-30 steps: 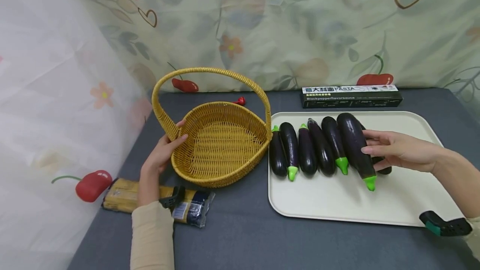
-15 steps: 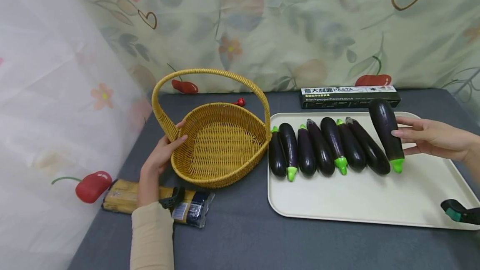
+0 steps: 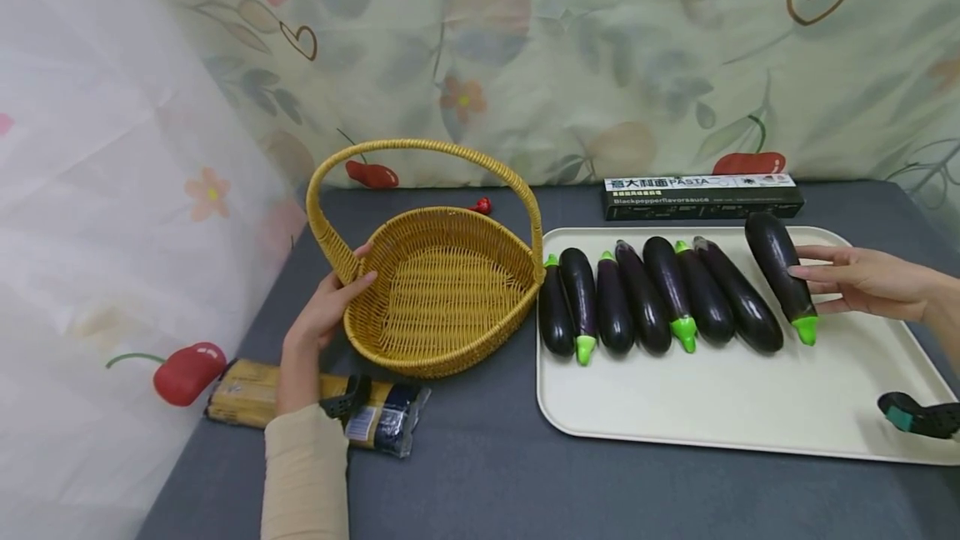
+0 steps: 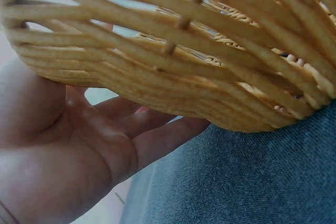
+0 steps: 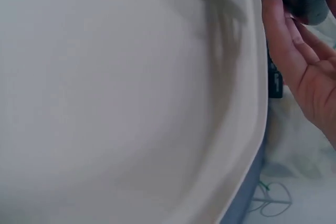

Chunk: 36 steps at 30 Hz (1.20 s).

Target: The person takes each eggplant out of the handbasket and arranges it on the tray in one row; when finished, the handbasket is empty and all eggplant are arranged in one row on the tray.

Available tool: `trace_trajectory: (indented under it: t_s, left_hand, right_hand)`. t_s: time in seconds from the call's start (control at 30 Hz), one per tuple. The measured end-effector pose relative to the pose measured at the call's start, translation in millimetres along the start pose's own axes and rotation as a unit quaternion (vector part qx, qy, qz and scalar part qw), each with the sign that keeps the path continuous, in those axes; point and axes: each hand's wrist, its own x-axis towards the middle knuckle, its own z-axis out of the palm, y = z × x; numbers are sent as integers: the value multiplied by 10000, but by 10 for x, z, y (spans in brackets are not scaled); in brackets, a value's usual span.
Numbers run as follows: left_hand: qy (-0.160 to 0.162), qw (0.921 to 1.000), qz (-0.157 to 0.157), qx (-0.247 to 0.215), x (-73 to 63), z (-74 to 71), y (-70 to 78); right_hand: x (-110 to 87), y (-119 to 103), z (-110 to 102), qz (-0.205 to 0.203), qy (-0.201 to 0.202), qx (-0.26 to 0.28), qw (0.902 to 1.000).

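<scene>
In the head view, a yellow wicker basket with a tall hoop handle stands left of centre. My left hand grips its left side at the handle's base, thumb over the rim; the left wrist view has the fingers of the hand against the woven wall. My right hand holds a dark purple eggplant between thumb and fingers, its green end towards me. It is above the tray's right part. Several more eggplants lie side by side on the white tray.
A black pasta box lies behind the tray. Under my left forearm is a packet of spaghetti. A small red object sits behind the basket. Patterned cloth hangs at the back and left of the grey table.
My right hand has carried the eggplant rightward, off the row's right end, then slightly lower. The row's rightmost eggplants are now uncovered. My left hand and the basket stay put.
</scene>
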Motion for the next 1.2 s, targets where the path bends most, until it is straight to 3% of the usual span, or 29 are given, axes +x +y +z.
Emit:
trace_trajectory:
  t_s: [0.33,0.53,0.8,0.97,1.2]
  left_hand:
    - [-12,10000,2,43,-1,17,25]
    - [-26,10000,-9,45,-7,24,9]
    - [-10,10000,26,47,-11,26,2]
    - [-7,10000,33,83,-7,23,7]
    - [-5,9999,29,127,-18,15,14]
  right_hand:
    - [90,59,27,103,228,-327,9992]
    - [92,32,66,113,78,-428,9990]
    - [100,0,105,106,393,-1117,9929]
    - [99,10,104,133,415,-971,9943]
    - [118,79,94,33,547,-376,9978]
